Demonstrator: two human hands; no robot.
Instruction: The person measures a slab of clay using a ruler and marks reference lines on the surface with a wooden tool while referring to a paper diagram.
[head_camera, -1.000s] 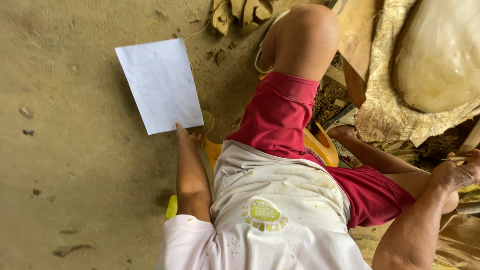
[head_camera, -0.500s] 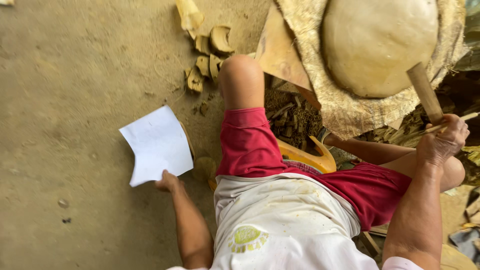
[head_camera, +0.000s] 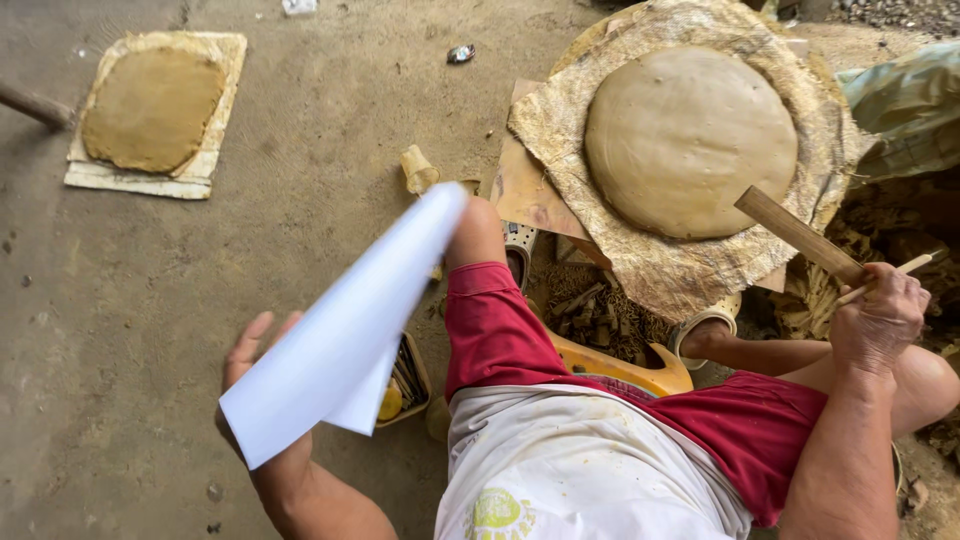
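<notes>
White paper sheet (head_camera: 340, 340) in left hand (head_camera: 255, 370); two sticks (head_camera: 800, 237) gripped in right hand (head_camera: 880, 315).

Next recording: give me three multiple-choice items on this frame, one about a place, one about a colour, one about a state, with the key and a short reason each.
1. Where is the large round clay disc?
A. upper right, on a crinkled sheet
B. under the left hand
C. on the person's lap

2. What colour are the shorts?
A. blue
B. red
C. black

3. What is the state of the white paper sheet?
A. lying flat on the floor
C. crumpled into a ball
B. lifted and curled in the left hand

Key: 1 A, the disc rests on the crinkled sheet at upper right. 2 B, the cloth over the thigh is red. 3 B, the sheet is off the floor, bent over, held by the left hand; the right hand grips a wooden paddle.
</notes>
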